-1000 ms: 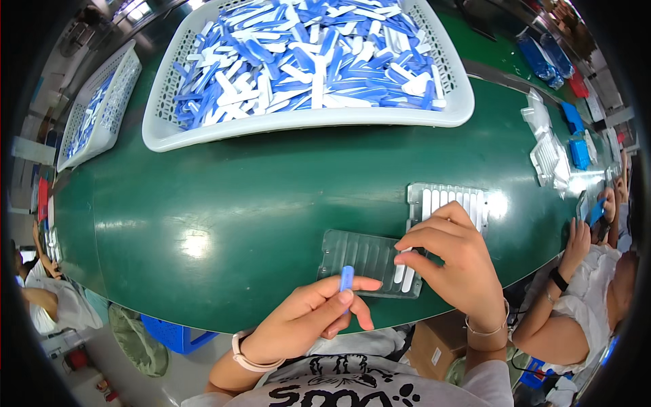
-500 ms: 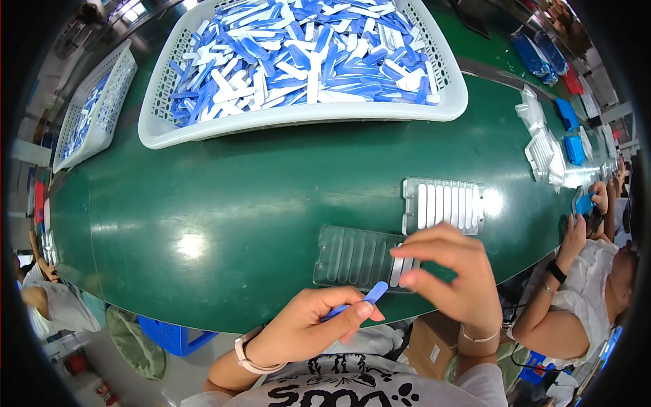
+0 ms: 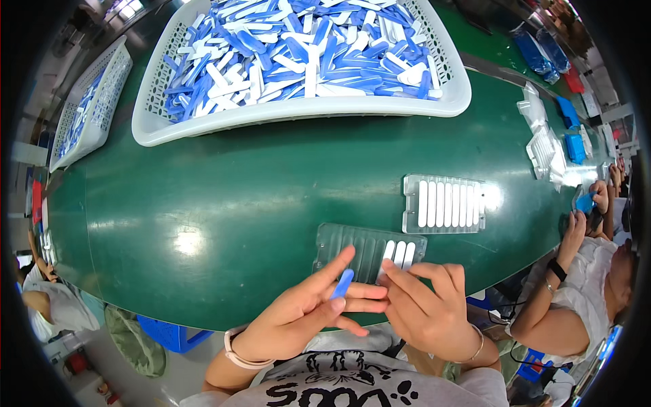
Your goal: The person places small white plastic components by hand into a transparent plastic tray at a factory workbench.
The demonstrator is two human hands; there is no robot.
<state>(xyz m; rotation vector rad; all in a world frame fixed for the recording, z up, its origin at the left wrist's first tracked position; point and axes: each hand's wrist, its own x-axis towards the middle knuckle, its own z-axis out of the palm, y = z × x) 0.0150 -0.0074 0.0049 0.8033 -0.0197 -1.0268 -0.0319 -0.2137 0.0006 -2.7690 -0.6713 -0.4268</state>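
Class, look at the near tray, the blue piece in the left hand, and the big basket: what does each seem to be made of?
Near tray: probably thin clear plastic; the green table shows through its ribbed slots. Blue piece: likely smooth, opaque moulded plastic, held in the left hand. Big basket: seemingly rigid white plastic, with perforated walls and a slight gloss.

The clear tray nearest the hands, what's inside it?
The clear tray holds three white strips in its right slots; the other visible slots look empty. Its near edge is covered by the left hand and right hand.
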